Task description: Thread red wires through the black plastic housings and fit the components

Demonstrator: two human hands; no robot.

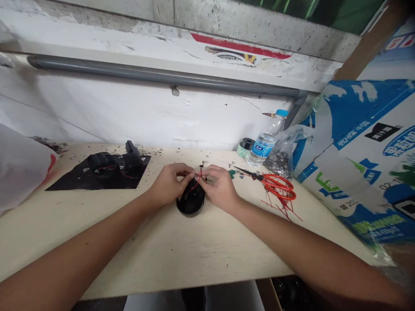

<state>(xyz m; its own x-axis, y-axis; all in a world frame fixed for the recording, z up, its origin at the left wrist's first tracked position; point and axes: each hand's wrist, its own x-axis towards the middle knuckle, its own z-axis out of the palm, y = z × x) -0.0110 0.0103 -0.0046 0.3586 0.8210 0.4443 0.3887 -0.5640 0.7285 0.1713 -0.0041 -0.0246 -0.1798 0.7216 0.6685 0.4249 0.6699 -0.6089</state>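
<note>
A black rounded plastic shell [190,204] rests on the pale table between my hands, its hollow side up. Thin red and black wires [201,172] rise out of it at the far edge. My left hand [171,183] pinches at the wires from the left, thumb and forefinger together. From the right, my right hand [222,188] has its fingertips closed on the wires too. The fingertips almost meet above the shell. Exactly which wire end each hand grips is too small to make out.
Red-handled scissors [279,185] lie at right over loose red wire pieces [285,209]. Behind them stand a water bottle [262,144], a tape roll [244,147] and a clear bag of small metal parts [280,162]. Black parts [102,166] sit on a black sheet [74,181]. A large carton [356,164] borders the right.
</note>
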